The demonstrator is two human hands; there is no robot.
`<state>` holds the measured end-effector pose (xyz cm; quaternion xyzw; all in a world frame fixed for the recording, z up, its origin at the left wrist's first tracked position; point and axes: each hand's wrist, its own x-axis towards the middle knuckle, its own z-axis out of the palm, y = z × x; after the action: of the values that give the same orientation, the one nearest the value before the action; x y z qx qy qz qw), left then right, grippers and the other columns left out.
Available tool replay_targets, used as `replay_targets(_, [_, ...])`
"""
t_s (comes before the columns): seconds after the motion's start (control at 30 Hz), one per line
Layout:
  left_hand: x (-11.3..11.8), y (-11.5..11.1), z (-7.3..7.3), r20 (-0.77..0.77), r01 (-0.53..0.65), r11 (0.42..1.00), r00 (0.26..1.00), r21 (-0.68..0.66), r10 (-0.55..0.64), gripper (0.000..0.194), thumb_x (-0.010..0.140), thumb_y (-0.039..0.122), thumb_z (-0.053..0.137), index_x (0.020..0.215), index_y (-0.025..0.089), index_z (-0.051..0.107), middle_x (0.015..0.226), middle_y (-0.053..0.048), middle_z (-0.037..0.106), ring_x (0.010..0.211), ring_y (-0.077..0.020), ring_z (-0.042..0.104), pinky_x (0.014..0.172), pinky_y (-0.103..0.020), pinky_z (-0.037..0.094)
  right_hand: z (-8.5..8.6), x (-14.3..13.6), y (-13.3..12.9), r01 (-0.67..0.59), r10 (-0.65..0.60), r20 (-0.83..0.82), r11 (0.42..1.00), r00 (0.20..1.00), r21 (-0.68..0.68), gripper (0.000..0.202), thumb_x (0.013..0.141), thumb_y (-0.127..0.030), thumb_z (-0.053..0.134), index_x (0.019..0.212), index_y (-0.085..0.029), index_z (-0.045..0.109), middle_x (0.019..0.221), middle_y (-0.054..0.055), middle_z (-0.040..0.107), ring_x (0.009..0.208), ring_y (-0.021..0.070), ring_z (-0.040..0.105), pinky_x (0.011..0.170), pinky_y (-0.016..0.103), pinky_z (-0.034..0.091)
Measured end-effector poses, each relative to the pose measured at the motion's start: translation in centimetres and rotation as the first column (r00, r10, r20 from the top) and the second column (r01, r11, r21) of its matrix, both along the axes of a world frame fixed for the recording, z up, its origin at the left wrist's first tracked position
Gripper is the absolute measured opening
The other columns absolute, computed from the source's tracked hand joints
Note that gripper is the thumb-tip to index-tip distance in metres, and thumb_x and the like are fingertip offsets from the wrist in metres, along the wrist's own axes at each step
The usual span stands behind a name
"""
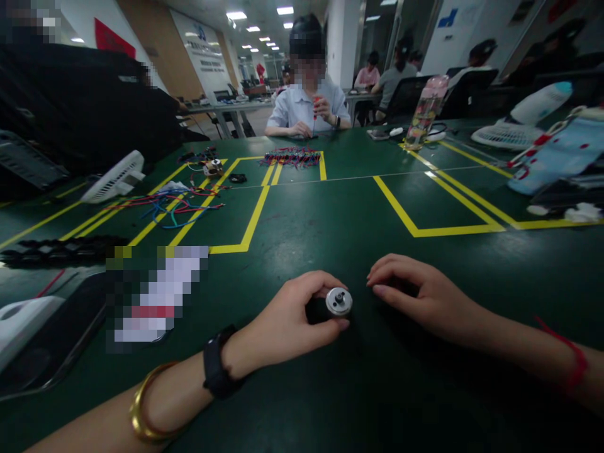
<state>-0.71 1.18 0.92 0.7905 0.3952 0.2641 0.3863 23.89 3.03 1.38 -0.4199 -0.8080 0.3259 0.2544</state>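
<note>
My left hand [292, 311] is curled around a small silver cylindrical motor [338, 302], thumb and fingers on its sides. The motor stands upright near the middle of the green table [302, 233]; its round end faces up, showing a short dark shaft at the centre and small holes. To the right of it, a short gap away, my right hand [427, 299] hovers low over the table or rests on it. Its fingers are loosely bent, thumb tip close to the index tip, and nothing shows between them.
Red and blue wires [184, 204] lie at the left, beyond a blurred-out pale item [165, 292] and a dark phone-like slab [56, 340]. More wired parts [292, 157] sit in front of a person opposite [306, 104]. A bottle [427, 110] and a white fan [523, 119] stand at right.
</note>
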Motion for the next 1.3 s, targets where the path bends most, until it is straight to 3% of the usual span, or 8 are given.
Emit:
replay_targets(0.27, [-0.1,-0.1,-0.1,0.061,0.003,0.997,0.998,-0.076,0.002,0.045,0.077,0.021,0.073,0.118,0.020,0.053,0.109,-0.003,0.064,0.098,-0.0166,0.063,0.088,-0.029,0.050,-1.3,0.7,-0.5,-0.068,0.068,0.001,0.997,0.998,-0.033,0.011,0.092,-0.027,0.057,0.097,-0.023,0.066,0.101,0.003,0.061,0.093,0.0171,0.059,0.082,0.033,0.047])
replay_targets(0.4, [-0.2,-0.1,-0.1,0.071,0.000,0.996,0.997,-0.093,0.006,0.033,0.079,0.023,0.072,0.109,0.019,0.057,0.102,-0.002,0.066,0.092,-0.0157,0.064,0.084,-0.028,0.051,-1.1,0.4,-0.5,-0.094,0.093,0.068,0.996,0.993,0.009,0.012,0.092,-0.023,0.055,0.098,-0.021,0.066,0.103,0.005,0.059,0.093,0.0179,0.058,0.081,0.034,0.048])
replay_targets(0.53, [-0.1,-0.1,-0.2,0.056,-0.010,0.997,0.998,-0.074,0.014,0.031,0.080,0.020,0.071,0.107,0.019,0.057,0.099,-0.002,0.066,0.090,-0.0156,0.063,0.081,-0.028,0.050,0.1,-0.6,-0.5,-0.250,0.210,0.272,0.961,0.939,0.119,0.019,0.088,-0.018,0.056,0.104,-0.022,0.066,0.104,0.006,0.059,0.092,0.0206,0.058,0.080,0.037,0.047])
replay_targets(0.7, [-0.1,0.0,-0.5,0.037,-0.029,0.999,0.999,-0.020,0.030,0.026,0.078,0.021,0.072,0.099,0.019,0.057,0.091,0.001,0.063,0.081,-0.0140,0.059,0.072,-0.026,0.047,2.5,-2.9,-0.7,-0.164,0.145,0.103,0.964,0.984,0.211,0.018,0.089,-0.025,0.059,0.105,-0.020,0.064,0.106,0.006,0.058,0.089,0.0176,0.058,0.077,0.032,0.048])
replay_targets(0.83, [0.0,0.0,-0.7,0.045,-0.039,0.999,0.998,-0.023,0.040,0.026,0.078,0.022,0.072,0.098,0.018,0.057,0.091,0.000,0.062,0.081,-0.0142,0.059,0.071,-0.025,0.047,3.2,-4.1,-0.7,-0.197,0.185,0.069,0.941,0.980,0.276,0.010,0.088,-0.022,0.061,0.096,-0.019,0.067,0.103,0.005,0.057,0.089,0.0171,0.058,0.079,0.032,0.047])
replay_targets(0.97, [0.0,0.0,-0.6,0.090,-0.021,0.998,0.996,-0.058,0.026,0.027,0.077,0.020,0.072,0.100,0.018,0.058,0.095,-0.001,0.064,0.085,-0.0143,0.061,0.076,-0.025,0.049,2.5,-2.9,-0.6,-0.065,0.092,-0.083,0.958,0.992,0.279,0.007,0.087,-0.020,0.062,0.094,-0.020,0.063,0.097,0.003,0.057,0.088,0.0151,0.056,0.075,0.028,0.047])
replay_targets(1.2, [0.1,-0.1,-0.1,0.066,-0.022,0.996,0.997,-0.083,0.028,0.030,0.078,0.019,0.071,0.105,0.018,0.059,0.099,-0.002,0.066,0.089,-0.0158,0.063,0.080,-0.028,0.050,-0.8,0.0,-1.2,-0.174,0.138,0.248,0.976,0.959,0.131,0.011,0.086,-0.022,0.061,0.096,-0.023,0.066,0.111,0.007,0.057,0.102,0.0234,0.054,0.086,0.041,0.046])
replay_targets(1.3, [0.0,-0.1,0.0,0.061,-0.016,0.996,0.998,-0.084,0.021,0.030,0.079,0.019,0.071,0.105,0.018,0.058,0.100,-0.002,0.066,0.090,-0.0162,0.063,0.081,-0.029,0.051,-0.9,0.3,-1.2,-0.177,0.151,0.214,0.978,0.965,0.109,0.016,0.085,-0.025,0.062,0.101,-0.023,0.065,0.113,0.008,0.058,0.104,0.0239,0.054,0.087,0.042,0.047])
